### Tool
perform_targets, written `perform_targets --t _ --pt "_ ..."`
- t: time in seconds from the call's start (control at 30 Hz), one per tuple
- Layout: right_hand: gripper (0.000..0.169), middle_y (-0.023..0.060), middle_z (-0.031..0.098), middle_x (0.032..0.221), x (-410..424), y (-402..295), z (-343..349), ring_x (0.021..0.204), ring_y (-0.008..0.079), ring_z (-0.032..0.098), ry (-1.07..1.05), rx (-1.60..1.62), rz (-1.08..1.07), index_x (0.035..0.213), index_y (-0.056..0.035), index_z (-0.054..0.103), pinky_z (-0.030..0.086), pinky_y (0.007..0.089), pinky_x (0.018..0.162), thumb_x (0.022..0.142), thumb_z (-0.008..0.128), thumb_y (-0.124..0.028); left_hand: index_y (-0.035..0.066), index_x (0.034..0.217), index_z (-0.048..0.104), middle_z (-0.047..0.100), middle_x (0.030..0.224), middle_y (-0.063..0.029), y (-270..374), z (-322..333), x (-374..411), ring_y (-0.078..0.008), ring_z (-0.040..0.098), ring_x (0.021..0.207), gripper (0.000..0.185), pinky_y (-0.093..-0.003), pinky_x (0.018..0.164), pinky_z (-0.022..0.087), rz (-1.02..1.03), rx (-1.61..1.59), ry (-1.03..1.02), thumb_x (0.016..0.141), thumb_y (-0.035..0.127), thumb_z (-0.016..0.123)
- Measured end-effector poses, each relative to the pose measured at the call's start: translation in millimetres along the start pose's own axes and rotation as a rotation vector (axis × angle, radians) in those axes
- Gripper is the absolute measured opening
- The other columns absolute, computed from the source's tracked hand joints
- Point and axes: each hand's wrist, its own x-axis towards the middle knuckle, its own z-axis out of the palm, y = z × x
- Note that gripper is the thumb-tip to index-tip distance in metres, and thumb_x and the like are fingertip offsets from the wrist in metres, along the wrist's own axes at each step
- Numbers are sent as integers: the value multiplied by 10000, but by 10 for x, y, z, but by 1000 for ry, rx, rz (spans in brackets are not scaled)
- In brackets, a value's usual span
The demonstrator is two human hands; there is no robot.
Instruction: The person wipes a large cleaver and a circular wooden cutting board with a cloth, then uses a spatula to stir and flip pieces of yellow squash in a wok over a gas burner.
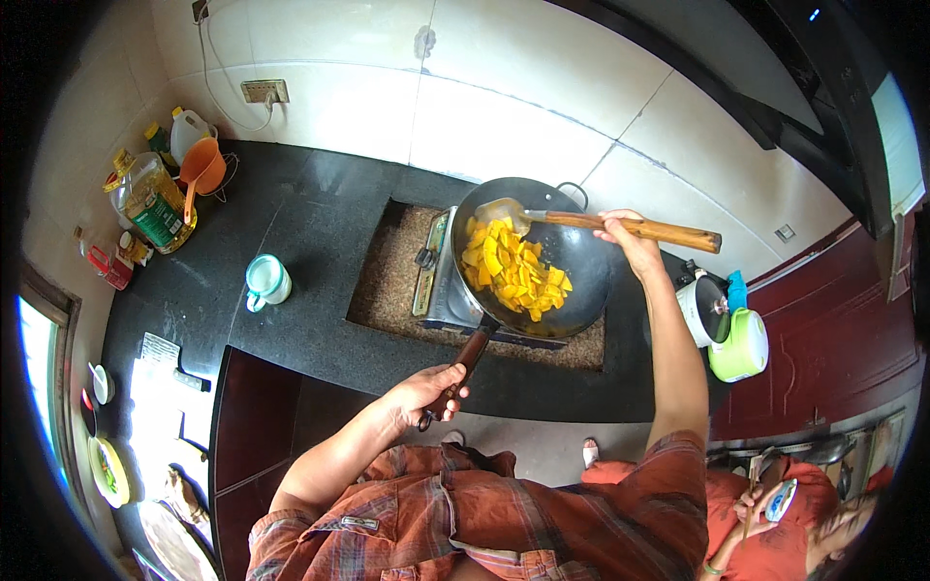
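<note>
My left hand (430, 392) is wrapped around the dark wooden handle (474, 354) of a wok (581, 290). In the wok lies a heap of thin yellow-orange vegetable slices (516, 272), which look like pumpkin. My right hand (631, 241) grips the wooden handle (676, 234) of a wok spatula (512, 210). Its metal blade rests at the far left edge of the slices, inside the wok. Under the wok is a portable gas stove (442, 294), set in a rectangular recess (385, 290) of the black countertop; any flame is hidden.
A lidded mug (267, 279) stands left on the counter. Behind it are an oil bottle (154, 203) and an orange ladle (202, 167). A cleaver (171, 359) lies at the near left. Rice cookers (737, 345) stand right. Behind me, a person (770, 508) holds a bowl and chopsticks.
</note>
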Motion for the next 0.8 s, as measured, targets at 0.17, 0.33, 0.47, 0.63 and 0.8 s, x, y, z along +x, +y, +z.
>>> perform_targets --t 0.17,0.33,0.47,0.63,0.8 --pt "102 137 623 922 -609 -790 234 798 214 621 -423 -589 -574 793 -41 636 494 281 675 695 653 -23 126 914 463 534 754 -20 -7 -45 21 -115 501 499 239 -241 400 447 -9 -39 -6 869 346 543" --pt "141 138 616 921 -1265 -1487 87 721 242 631 -468 -697 -546 797 -48 627 493 278 604 666 673 -21 112 915 459 536 752 -28 19 -35 13 -124 502 504 246 -250 405 455 -7 -24 -10 872 341 537" --pt "133 136 610 914 -1446 -1456 95 719 244 625 -514 -617 -494 801 -46 617 495 289 616 681 672 -32 103 921 455 535 752 -34 22 -16 -31 -125 496 518 265 -253 414 457 -3 -39 10 865 346 545" --pt "151 137 589 941 -1468 -641 396 764 223 612 -337 -609 -476 827 -29 610 478 272 630 698 663 30 99 937 457 533 749 -35 46 37 -16 -124 490 522 275 -254 419 456 -11 -31 -22 859 344 554" --pt "110 88 619 841 -1253 -583 252 746 179 614 70 -683 -606 772 -50 633 491 263 655 677 677 -18 90 957 463 531 744 -31 78 40 -42 -122 487 523 286 -250 421 455 -21 -53 14 859 342 556"
